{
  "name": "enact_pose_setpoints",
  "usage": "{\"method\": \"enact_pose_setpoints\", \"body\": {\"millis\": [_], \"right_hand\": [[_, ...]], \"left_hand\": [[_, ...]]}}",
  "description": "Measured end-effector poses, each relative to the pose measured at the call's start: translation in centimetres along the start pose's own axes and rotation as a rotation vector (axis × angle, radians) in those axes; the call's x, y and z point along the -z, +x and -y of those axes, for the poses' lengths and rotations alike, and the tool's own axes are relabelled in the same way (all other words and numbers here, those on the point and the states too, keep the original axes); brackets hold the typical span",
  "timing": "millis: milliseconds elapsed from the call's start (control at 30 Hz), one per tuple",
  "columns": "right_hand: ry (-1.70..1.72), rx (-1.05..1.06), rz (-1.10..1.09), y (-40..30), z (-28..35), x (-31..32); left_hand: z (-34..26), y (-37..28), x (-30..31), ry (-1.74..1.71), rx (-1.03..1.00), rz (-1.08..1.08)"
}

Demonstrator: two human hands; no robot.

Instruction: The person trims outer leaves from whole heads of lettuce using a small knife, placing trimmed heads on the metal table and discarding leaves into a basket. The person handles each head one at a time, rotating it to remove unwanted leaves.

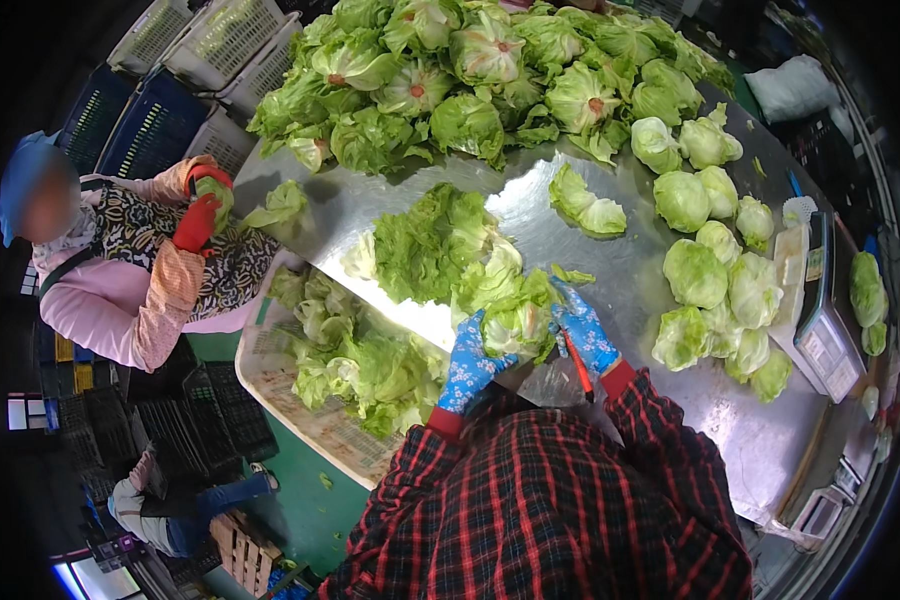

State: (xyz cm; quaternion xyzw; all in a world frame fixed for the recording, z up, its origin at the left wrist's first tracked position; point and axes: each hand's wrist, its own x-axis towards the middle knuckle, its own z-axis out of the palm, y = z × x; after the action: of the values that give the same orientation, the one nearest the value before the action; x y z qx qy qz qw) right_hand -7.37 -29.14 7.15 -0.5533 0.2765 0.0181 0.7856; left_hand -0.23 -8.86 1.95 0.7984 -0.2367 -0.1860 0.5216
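Observation:
A head of lettuce (516,324) is between my hands at the near edge of the steel table. My left hand (468,365), in a blue flowered glove, grips its left side. On the other side, my right hand (583,328), gloved alike, holds a red-handled tool (580,367), likely a knife; its blade is hidden. The right fingertips reach the outer leaves. Just beyond lies a heap of loose green leaves (435,244). Trimmed pale heads (694,274) are gathered to the right. Across the far side, untrimmed heads (487,49) are piled high, several with brownish cut stems showing.
Below the table's left edge stands a white crate (270,375) of discarded leaves (367,375). A co-worker (120,247) in red gloves handles lettuce at left. A weighing scale (825,337) borders the trimmed heads. Loose leaves (589,204) lie mid-table. Stacked baskets (154,120) stand at upper left.

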Motion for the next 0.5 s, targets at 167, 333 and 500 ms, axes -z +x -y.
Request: {"method": "enact_pose_setpoints", "body": {"millis": [167, 333, 500], "right_hand": [[-0.921, 0.588, 0.048, 3.3, -3.4, 1.0], [-0.833, 0.384, 0.321, 2.5, 0.6, 0.1], [-0.444, 0.101, 0.097, 6.8, -3.8, 2.2]], "left_hand": [[-2.7, 1.5, 0.0, 0.097, 0.216, 0.015], [-1.9, 1.5, 0.2, 0.114, 0.221, 0.011], [-0.4, 1.5, -0.4, 0.0, 0.241, -0.06]]}}
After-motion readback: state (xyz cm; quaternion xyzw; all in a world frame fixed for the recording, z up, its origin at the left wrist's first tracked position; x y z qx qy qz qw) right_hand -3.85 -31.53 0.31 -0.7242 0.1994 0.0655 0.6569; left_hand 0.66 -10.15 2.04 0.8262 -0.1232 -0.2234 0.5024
